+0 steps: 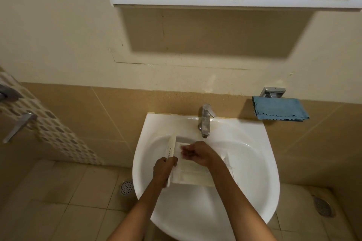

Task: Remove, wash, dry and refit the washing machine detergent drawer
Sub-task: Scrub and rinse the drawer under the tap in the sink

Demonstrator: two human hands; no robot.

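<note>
Head view puts us right above the white washbasin point(254, 172). Where do we find the detergent drawer point(195, 176)?

We see it lying across the bowl, open side up. Its front panel point(170, 147) stands on edge at the left, and the long white tray runs off to the right beneath our forearm.

What else is within reach?

A blue cloth point(280, 108) hangs on a wall holder to the right of the basin, well apart from the drawer. The chrome tap point(205, 121) stands at the back rim, its spout just above the drawer's far edge. We cannot tell whether water is running.

And our hands?

Our left hand point(163, 170) grips the lower end of the front panel, fingers curled round its edge. Our right hand point(197, 153) is over the compartments with its fingers bent. They are blurred, so we cannot tell whether they pinch anything or only rub the plastic.

How do we expect the drawer to handle?

We judge it light, stiff moulded plastic. It is likely slick when wet or soapy, and the thin dividers could snap if twisted. The front panel looks like the sturdiest place to hold. A second hand under the tray's side wall would keep the drawer from slipping when we lift it.
</note>
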